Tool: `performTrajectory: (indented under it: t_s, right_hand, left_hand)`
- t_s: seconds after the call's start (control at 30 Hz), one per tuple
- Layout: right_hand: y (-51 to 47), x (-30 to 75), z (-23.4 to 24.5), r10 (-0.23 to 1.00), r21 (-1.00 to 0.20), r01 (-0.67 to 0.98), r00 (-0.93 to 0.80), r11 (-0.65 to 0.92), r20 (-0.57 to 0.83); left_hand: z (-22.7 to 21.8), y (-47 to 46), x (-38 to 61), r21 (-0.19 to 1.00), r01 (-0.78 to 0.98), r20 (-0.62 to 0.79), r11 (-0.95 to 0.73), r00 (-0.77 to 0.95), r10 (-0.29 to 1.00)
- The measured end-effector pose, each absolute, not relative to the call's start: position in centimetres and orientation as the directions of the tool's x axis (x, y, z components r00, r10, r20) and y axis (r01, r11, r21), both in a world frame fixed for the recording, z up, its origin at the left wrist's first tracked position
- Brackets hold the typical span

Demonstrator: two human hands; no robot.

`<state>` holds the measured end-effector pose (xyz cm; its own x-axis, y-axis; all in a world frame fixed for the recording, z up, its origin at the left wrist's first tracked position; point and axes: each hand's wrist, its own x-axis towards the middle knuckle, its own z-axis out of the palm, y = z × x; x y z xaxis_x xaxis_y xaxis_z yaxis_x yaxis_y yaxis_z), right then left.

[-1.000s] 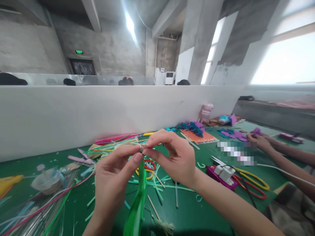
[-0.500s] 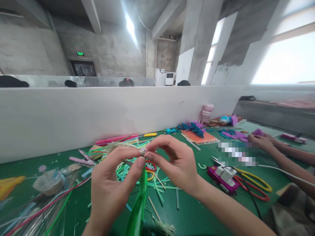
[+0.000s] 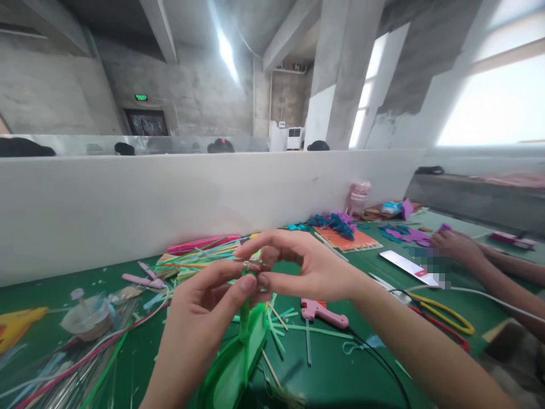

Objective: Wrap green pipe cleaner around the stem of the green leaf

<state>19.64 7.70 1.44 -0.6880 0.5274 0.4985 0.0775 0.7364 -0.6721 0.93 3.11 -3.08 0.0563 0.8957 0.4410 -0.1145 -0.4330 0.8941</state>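
My left hand [image 3: 200, 324] and my right hand [image 3: 306, 267] meet above the green table [image 3: 340, 369], fingers pinched together. Between the fingertips sits a small silvery ring-like piece [image 3: 247, 264] at the top of a green leaf-shaped plastic piece [image 3: 234, 363], whose stem rises from below. My left thumb and forefinger grip the stem's top; my right thumb and forefinger pinch the small piece from the right. A pink glue gun [image 3: 323, 312] lies on the table just beyond my right wrist, its black cord trailing toward me.
Coloured strips [image 3: 200, 255] are piled behind my hands, with cut scraps [image 3: 281, 329] scattered about. A clear cup [image 3: 85, 318] stands at left, yellow and red scissors [image 3: 443, 321] at right. Another person's hands [image 3: 455, 244] work at far right beside a white card [image 3: 409, 267]. A white partition [image 3: 170, 199] runs behind.
My hands have shifted slightly and the green leaf piece has tilted left. The pink glue gun has come into view beyond my right wrist. The view has panned a little.
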Motion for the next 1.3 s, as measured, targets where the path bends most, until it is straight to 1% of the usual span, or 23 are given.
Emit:
performTrajectory:
  t_s: [0.03,0.1,0.2,0.27,0.43,0.53,0.63,0.7,0.83,0.9,0.93,0.97,1.0,1.07,1.1,1.17,1.2,1.3]
  right_hand:
    - [7.6,19.8,1.6,0.53,-0.643,0.115,-0.685,0.757,0.501]
    - [7.3,20.1,2.1,0.506,-0.553,0.162,-0.662,0.817,0.553]
    - [6.9,20.5,3.1,0.435,-0.425,0.182,-0.641,0.887,0.633]
    - [6.9,20.6,4.0,0.422,-0.384,0.212,-0.655,0.899,0.627]
    - [7.4,20.7,6.1,0.422,-0.34,0.264,-0.695,0.903,0.582]
    - [8.0,20.7,7.1,0.406,-0.373,0.218,-0.726,0.902,0.555]
    - [8.6,20.1,7.9,0.397,-0.477,0.131,-0.759,0.869,0.516]
    - [9.1,19.4,8.1,0.393,-0.544,0.075,-0.774,0.836,0.496]
    - [10.6,17.5,7.8,0.343,-0.658,-0.043,-0.827,0.752,0.446]
    - [11.2,16.8,7.1,0.329,-0.683,-0.05,-0.849,0.729,0.413]
    - [11.3,16.6,6.7,0.345,-0.676,-0.03,-0.843,0.736,0.413]
    - [11.2,16.5,6.2,0.377,-0.652,0.0,-0.816,0.758,0.438]
    - [10.9,16.5,5.7,0.419,-0.612,0.037,-0.761,0.79,0.495]
    - [9.6,16.8,4.6,0.476,-0.49,0.142,-0.567,0.86,0.672]
    - [8.7,17.1,4.0,0.459,-0.42,0.191,-0.452,0.887,0.764]
    - [6.6,17.4,2.9,0.375,-0.278,0.295,-0.354,0.914,0.857]
    - [5.7,17.5,2.4,0.33,-0.211,0.352,-0.324,0.912,0.886]
    - [4.0,17.4,1.3,0.178,-0.003,0.449,-0.348,0.893,0.92]
  left_hand:
    - [-3.0,3.1,1.0,0.898,-0.116,0.433,-0.425,0.056,0.9]
    - [-2.9,3.0,1.1,0.901,-0.106,0.427,-0.421,0.039,0.903]
    - [-2.8,2.8,1.3,0.902,-0.068,0.427,-0.426,0.001,0.904]
    - [-2.7,2.6,1.3,0.901,-0.033,0.432,-0.432,-0.01,0.902]
    - [-2.9,2.4,1.4,0.89,-0.01,0.455,-0.455,-0.006,0.89]
    - [-3.1,2.5,1.3,0.882,0.014,0.47,-0.47,-0.019,0.882]
    - [-3.1,2.6,1.1,0.867,0.074,0.492,-0.492,0.023,0.87]
    - [-3.0,2.6,1.0,0.859,0.078,0.501,-0.505,0.067,0.863]
    - [-3.0,2.6,0.9,0.863,-0.104,0.504,-0.494,0.111,0.857]
    - [-3.2,2.9,0.8,0.866,-0.191,0.486,-0.461,0.107,0.867]
    - [-3.2,3.0,0.7,0.865,-0.219,0.48,-0.452,0.098,0.872]
    - [-3.3,3.3,0.6,0.864,-0.234,0.475,-0.446,0.082,0.876]
    - [-3.3,3.5,0.5,0.862,-0.241,0.471,-0.445,0.061,0.88]
    - [-3.3,3.9,0.3,0.857,-0.252,0.469,-0.449,0.024,0.883]
    - [-3.3,4.0,0.2,0.856,-0.262,0.465,-0.445,0.014,0.885]
    - [-3.3,4.2,0.2,0.854,-0.296,0.452,-0.428,0.015,0.892]
    - [-3.3,4.2,0.2,0.85,-0.323,0.447,-0.417,0.021,0.894]
    - [-3.2,4.2,0.4,0.828,-0.422,0.426,-0.37,0.043,0.904]
